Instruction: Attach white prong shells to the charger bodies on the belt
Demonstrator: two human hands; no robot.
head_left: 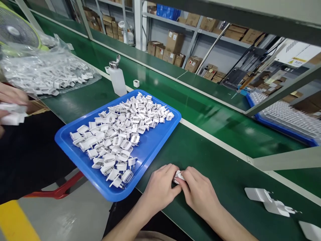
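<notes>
Just right of the blue tray (160, 154), my left hand (160, 188) and my right hand (202, 191) meet over the green table. Between their fingertips both pinch a small white plug part (179, 176); the fingers cover most of it. Many white plug parts (117, 129), several with pins showing, lie heaped in the tray. On the table to the right, white chargers with pins (276, 207) lie in a row, the nearest one (311, 231) cut off by the picture's edge.
A white pump bottle (117, 80) with its lid up stands behind the tray, beside a small white shell (136, 83). Left of it, a clear bag (62, 72) holds white parts. A co-worker's hand (12, 95) holds white pieces. A metal post (288, 159) borders the right.
</notes>
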